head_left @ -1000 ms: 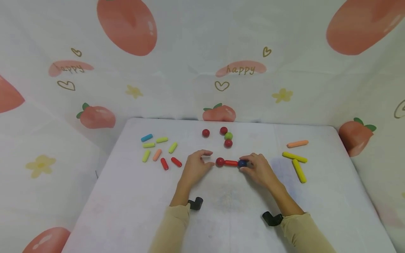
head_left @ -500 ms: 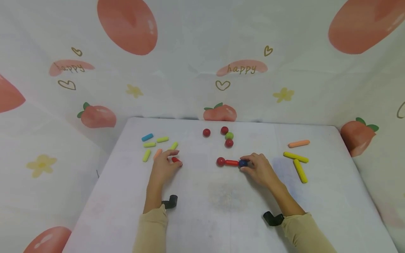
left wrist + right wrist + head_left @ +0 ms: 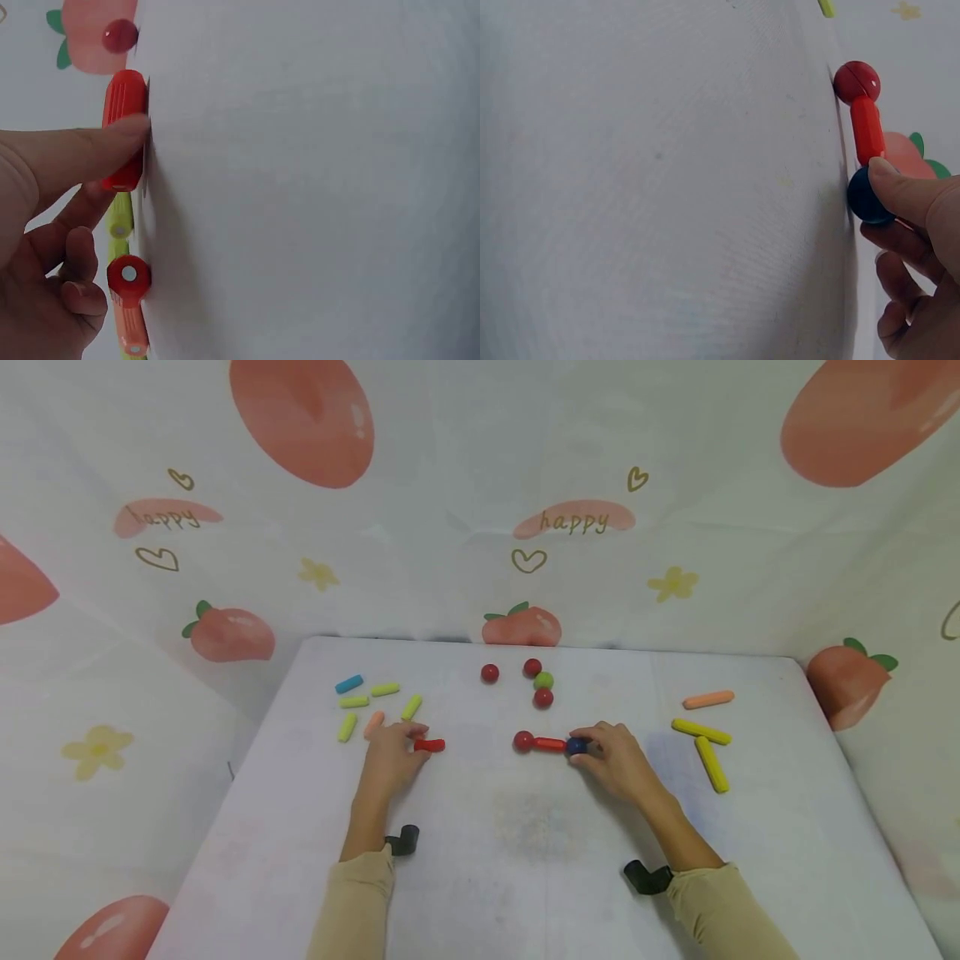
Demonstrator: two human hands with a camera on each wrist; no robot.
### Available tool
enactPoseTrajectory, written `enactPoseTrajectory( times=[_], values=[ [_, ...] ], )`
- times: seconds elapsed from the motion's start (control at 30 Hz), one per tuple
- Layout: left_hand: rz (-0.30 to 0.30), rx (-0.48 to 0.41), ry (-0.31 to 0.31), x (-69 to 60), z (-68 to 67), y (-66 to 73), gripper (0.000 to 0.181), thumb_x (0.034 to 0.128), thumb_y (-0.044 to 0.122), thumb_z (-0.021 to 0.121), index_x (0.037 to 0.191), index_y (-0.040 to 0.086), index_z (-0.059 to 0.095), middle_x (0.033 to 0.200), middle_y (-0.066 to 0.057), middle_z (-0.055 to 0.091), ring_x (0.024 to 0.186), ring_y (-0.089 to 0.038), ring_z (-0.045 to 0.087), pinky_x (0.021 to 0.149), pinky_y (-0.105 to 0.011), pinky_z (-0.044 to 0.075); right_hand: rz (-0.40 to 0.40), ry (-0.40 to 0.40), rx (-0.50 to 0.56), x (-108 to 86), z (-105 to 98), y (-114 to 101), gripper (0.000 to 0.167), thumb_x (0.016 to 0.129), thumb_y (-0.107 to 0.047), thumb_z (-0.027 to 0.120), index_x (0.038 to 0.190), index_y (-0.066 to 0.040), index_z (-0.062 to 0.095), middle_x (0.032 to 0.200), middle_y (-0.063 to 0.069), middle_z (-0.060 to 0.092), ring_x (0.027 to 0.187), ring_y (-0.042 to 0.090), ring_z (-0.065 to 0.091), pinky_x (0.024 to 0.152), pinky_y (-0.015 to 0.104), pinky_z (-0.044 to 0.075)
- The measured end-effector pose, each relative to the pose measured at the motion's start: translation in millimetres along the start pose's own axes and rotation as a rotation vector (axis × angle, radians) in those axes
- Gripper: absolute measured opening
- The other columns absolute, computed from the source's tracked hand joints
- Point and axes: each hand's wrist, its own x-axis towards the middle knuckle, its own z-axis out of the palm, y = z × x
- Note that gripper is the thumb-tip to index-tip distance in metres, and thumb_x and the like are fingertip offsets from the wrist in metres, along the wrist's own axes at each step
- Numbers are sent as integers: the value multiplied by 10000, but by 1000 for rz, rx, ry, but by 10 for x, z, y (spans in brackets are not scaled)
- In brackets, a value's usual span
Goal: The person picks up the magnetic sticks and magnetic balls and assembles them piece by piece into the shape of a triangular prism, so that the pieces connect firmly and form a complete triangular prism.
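Note:
Between thumb and finger, my left hand (image 3: 386, 764) pinches a short red rod (image 3: 431, 745), left of the middle of the table; the left wrist view shows the thumb lying across this grooved rod (image 3: 124, 97). A second red rod (image 3: 127, 292) lies beside the hand, hidden by it in the head view. My right hand (image 3: 621, 764) pinches a dark blue ball (image 3: 576, 746) at the right end of a row. From that ball a red rod (image 3: 550, 744) runs left to a red ball (image 3: 523, 741), the parts touching end to end.
Several yellow-green rods (image 3: 354, 702), a blue rod (image 3: 348, 684) and an orange rod (image 3: 374, 724) lie at the left. Red balls (image 3: 490, 673) and a green ball (image 3: 543, 681) sit at the back. Longer yellow rods (image 3: 712, 764) and an orange one (image 3: 708, 699) lie at the right.
My left hand has moved left from beside the red ball and taken hold of a red rod, which it has turned level and shifted slightly right. My right hand stays on the blue ball.

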Motion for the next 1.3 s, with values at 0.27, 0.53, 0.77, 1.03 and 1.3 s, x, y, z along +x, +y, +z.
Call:
enactPoseTrajectory(
  times=[0.27,0.53,0.77,1.03,1.3],
  values=[
    [26,-128,-25,36,50,231,351,966,272,701,1310,210,694,1225,-37,680,1094,-247,567,942,-425,510,10,-20,-7,15,0,8,383,857,-206,826,1221,-130,735,1041,56,726,883,206,495,745,311,395],
    [38,-257,-60,219,290,683,361,929,387,738,1265,256,718,1064,54,719,945,-203,574,781,-307,490,8,-21,-11,-1,0,36,387,859,-206,825,1229,-139,731,1030,45,719,888,204,496,745,311,394],
    [86,-313,-128,408,601,902,332,918,407,735,1191,220,758,898,81,743,889,-176,602,736,-296,490,-3,-14,1,5,-9,8,383,854,-200,829,1219,-132,736,1037,56,723,875,205,490,739,308,387],
    [148,-262,-144,457,823,1018,300,919,377,743,1126,162,778,886,49,758,841,-128,652,751,-293,515,14,-26,6,7,-8,-13,395,855,-201,827,1231,-126,731,1040,70,724,902,217,510,748,310,399],
    [134,-250,-149,445,891,1074,318,922,375,743,1138,142,770,941,11,770,871,-129,674,816,-323,544,2,-16,-5,17,0,6,387,855,-216,828,1222,-131,736,1035,70,723,873,205,501,735,303,390]
  ],
)
